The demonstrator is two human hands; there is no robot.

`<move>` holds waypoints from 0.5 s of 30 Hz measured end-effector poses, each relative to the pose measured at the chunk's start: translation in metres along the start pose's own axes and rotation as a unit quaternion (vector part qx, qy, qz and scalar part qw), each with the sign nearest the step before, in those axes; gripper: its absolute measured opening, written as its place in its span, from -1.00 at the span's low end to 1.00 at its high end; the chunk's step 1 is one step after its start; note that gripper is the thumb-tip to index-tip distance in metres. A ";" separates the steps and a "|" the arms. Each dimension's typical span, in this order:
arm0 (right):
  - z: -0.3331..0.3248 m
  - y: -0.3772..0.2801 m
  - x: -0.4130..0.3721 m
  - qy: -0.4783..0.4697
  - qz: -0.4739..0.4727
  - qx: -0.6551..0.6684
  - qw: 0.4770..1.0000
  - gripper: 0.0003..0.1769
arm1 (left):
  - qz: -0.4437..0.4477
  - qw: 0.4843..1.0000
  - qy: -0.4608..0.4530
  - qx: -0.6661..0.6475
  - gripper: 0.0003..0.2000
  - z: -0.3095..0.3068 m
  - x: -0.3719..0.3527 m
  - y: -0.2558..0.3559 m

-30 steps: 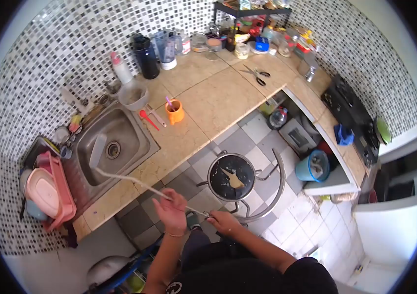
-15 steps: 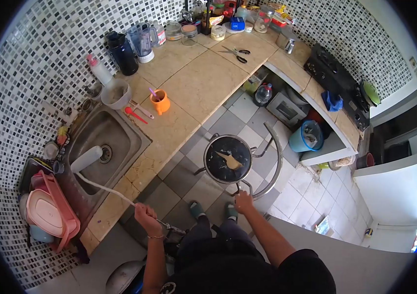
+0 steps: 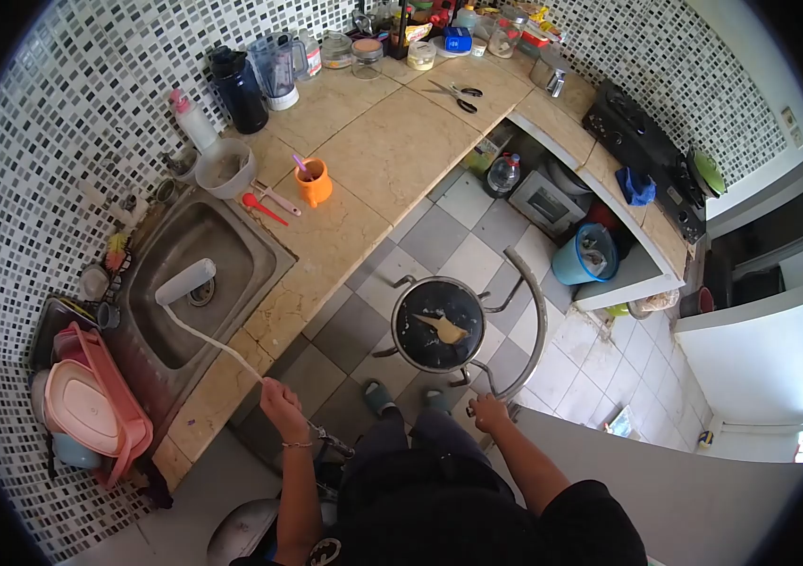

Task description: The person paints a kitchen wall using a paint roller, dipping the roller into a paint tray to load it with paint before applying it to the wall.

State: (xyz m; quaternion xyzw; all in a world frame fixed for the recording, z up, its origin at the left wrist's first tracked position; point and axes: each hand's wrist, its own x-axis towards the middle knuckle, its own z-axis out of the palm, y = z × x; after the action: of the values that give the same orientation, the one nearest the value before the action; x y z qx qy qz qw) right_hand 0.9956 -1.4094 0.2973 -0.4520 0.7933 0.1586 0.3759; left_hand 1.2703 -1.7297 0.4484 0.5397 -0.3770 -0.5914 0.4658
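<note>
Head view, kitchen from above. The left hand (image 3: 281,401), lower centre-left of the frame, is clenched around a thin white flexible hose (image 3: 217,347); the hose runs up and left across the edge of the beige tiled counter (image 3: 401,160) to its white cylindrical head (image 3: 185,281), which lies over the basin of the stainless-steel sink (image 3: 222,236) at middle left. The right hand (image 3: 491,412), lower centre, sits with fingers curled at the near end of a curved grey metal frame (image 3: 535,321); whether it grips the frame cannot be told. Within the frame stands a round black pan (image 3: 430,302) holding a wooden spatula (image 3: 446,329), at the centre of the picture. Step in hand, as judged: guiding the hose at the sink; a next move calls for a firm left grip and slack in the line, so that the head stays above the basin. The hose looks slender, pale and gently bowed; its head is blunt and smooth.
</note>
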 end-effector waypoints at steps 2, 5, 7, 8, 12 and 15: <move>0.005 0.005 -0.011 -0.028 0.000 -0.001 1.000 -0.63 | 0.002 1.000 0.017 0.000 -0.61 -0.005 0.000 -0.003; 0.013 0.016 -0.015 -0.073 0.007 0.026 0.997 -0.61 | 0.006 0.999 0.034 0.000 -0.61 -0.011 -0.002 -0.001; 0.024 0.038 -0.005 -0.084 0.014 0.114 0.990 -0.62 | 0.015 0.999 0.043 0.001 -0.60 -0.013 -0.002 0.000; 0.030 0.049 -0.001 -0.090 0.018 0.158 0.983 -0.62 | 0.020 0.999 0.049 0.002 -0.60 -0.012 -0.004 0.001; -0.018 0.059 -0.021 0.356 0.323 0.243 0.843 -0.60 | 0.016 0.998 0.058 0.010 -0.60 -0.013 -0.012 0.007; 0.000 0.103 0.003 0.238 0.476 0.346 0.773 -0.59 | 0.006 0.999 0.048 0.023 -0.61 -0.015 -0.014 0.010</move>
State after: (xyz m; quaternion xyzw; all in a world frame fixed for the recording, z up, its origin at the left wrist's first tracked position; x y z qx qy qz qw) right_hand 0.9083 -1.3551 0.2855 0.1202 0.9725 -0.0803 0.1826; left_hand 1.2860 -1.7182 0.4601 0.5756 -0.3709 -0.5531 0.4746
